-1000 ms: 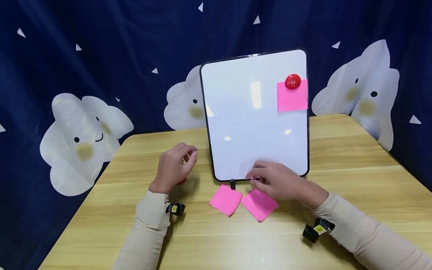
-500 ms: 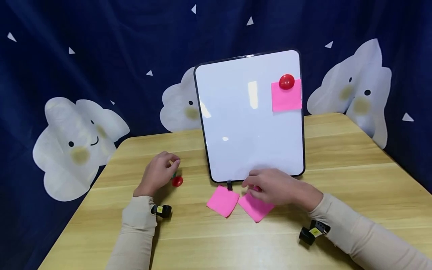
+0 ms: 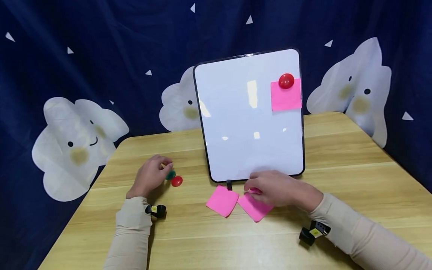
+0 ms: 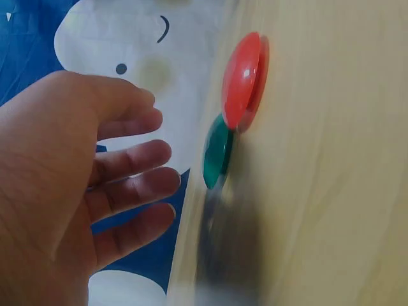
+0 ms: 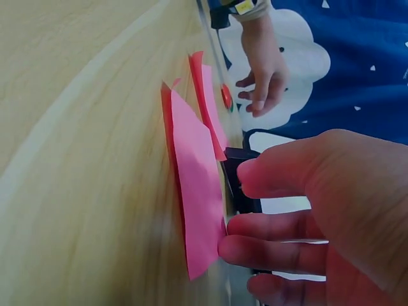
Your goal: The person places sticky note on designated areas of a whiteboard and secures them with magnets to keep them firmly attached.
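Left hand (image 3: 150,176) has drawn back leftward, uncovering green magnet (image 3: 170,174) beside red magnet (image 3: 177,181); fingers loose, holding nothing. Right hand (image 3: 278,188) fingertips rest on pink note (image 3: 254,208) below whiteboard (image 3: 243,123), second note (image 3: 222,200) alongside on the table (image 3: 337,157).

Right hand (image 3: 280,189) covers the top of the right pink square paper note (image 3: 254,208) in head view. Left hand (image 4: 70,185) cut off at the left-wrist frame edge; wooden desk (image 4: 331,191) near it blurred.

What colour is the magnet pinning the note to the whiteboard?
Red; the magnet on the pink note shows best in the head view.
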Tool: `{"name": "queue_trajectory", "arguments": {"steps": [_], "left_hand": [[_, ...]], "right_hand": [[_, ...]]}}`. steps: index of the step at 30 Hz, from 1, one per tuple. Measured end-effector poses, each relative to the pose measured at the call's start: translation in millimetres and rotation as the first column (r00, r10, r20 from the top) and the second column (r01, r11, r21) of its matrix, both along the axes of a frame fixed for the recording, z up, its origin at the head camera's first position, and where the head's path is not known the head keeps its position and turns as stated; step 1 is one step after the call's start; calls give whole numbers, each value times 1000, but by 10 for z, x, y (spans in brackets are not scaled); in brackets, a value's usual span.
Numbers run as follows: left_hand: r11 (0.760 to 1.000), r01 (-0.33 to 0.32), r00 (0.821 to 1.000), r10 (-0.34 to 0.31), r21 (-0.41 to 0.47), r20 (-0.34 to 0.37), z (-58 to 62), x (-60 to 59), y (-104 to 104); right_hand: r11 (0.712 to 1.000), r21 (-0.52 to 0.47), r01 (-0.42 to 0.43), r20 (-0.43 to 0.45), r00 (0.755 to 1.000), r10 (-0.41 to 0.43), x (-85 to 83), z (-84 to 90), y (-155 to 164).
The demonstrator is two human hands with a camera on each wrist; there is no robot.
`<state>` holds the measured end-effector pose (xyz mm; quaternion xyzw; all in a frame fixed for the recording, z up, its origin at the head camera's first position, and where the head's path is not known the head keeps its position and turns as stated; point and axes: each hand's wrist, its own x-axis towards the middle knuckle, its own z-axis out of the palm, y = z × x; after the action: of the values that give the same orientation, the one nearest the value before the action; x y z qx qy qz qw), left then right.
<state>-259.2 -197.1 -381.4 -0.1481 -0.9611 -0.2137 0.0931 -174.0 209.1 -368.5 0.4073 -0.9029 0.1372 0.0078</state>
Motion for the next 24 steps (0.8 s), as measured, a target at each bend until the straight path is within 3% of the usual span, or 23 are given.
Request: {"name": "queue_trajectory", "arguments": {"steps": [8,17,24], "left_hand": [[998,-48,998,50,-34,43,-23,-2,-67],[999,2,992,2,-37,124,-69,-19,-147],[999,18,985,-13,-30,174,-62,-31,-147]], "right_hand": [[999,31,12,-15,1000,-12,24,-3,-10],[993,118,26,15,1000,-28,64,56,-32],[991,129,27,13,999,-29,77,87,-22]]}}
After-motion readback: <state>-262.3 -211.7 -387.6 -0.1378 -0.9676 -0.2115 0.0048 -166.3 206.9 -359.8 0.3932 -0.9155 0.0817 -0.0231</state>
